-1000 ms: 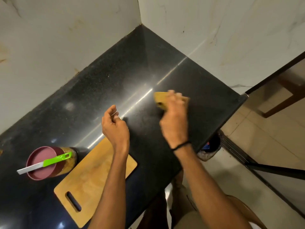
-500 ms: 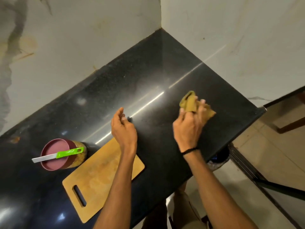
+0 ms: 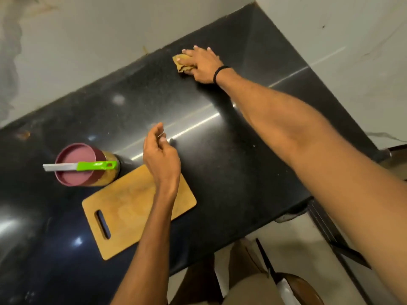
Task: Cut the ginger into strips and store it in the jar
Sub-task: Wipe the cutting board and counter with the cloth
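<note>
The right arm reaches far across the black worktop (image 3: 231, 172), almost straight, toward the back wall. The right hand (image 3: 203, 64) lies palm down on a yellow cloth (image 3: 181, 64); its fingers (image 3: 189, 52) are straight and spread apart, and they press the cloth onto the worktop. The left hand (image 3: 160, 157) hangs over the far corner of the wooden cutting board (image 3: 132, 208), with its fingers (image 3: 157, 131) loosely curled and holding nothing. The jar (image 3: 108, 172) stands just beside the board on its left side, closed with a dark red lid (image 3: 74, 157). A knife (image 3: 80, 166) with a green handle lies across this lid.
</note>
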Demonstrator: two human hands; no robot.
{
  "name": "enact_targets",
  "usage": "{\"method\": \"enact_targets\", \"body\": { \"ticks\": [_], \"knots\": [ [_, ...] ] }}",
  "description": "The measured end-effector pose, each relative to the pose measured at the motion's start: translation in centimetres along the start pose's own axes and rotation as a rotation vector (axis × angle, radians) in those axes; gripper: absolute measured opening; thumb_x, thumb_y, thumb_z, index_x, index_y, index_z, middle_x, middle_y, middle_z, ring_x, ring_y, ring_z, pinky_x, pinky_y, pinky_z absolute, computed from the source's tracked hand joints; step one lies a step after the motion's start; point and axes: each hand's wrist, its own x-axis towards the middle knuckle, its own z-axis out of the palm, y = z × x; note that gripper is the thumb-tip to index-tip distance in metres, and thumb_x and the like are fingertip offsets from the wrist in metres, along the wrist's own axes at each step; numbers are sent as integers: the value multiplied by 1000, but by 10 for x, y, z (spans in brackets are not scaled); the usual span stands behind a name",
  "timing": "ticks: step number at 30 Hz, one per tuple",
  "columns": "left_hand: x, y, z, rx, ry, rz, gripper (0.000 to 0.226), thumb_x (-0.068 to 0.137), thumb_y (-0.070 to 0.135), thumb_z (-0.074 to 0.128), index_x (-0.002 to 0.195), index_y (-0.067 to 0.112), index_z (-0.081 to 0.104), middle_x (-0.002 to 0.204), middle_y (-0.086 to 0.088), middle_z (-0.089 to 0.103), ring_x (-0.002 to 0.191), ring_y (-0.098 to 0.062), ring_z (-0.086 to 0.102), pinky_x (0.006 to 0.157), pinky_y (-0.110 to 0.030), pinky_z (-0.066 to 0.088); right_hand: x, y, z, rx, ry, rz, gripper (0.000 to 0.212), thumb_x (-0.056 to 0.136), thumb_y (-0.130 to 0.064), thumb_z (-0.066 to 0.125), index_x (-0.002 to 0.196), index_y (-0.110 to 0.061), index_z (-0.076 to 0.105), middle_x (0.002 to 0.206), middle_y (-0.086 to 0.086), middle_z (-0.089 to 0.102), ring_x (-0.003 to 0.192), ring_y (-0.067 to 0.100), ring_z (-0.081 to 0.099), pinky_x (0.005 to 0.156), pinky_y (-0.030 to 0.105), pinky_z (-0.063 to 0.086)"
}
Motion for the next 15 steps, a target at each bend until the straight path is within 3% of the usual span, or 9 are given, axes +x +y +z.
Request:
{"method": "enact_targets", "body": {
  "ticks": [4,9,15],
  "knots": [
    [-20,2,8,20,6,-16,36,100,6,45,130,12,62,126,0,66,114,-10,63,100,-32,51,-51,13,6,88,-16,-125,48,96,-27,51,144,-30,45,155,-9,32,147,24,16,117,56,8],
    [-57,12,21,1,9,-44,39,95,6,43,128,14,63,123,-1,67,114,-13,64,101,-35,51,-160,26,18,210,-18,-123,60,86,-48,48,140,-24,51,148,-6,45,145,16,26,117,51,6],
    [-105,34,37,-45,-55,-83,40,94,-1,43,127,10,63,120,-1,67,109,-14,66,97,-28,52,-296,45,40,440,-133,-118,57,79,-43,59,132,-22,60,146,10,47,140,17,35,118,41,-2]
  ]
}}
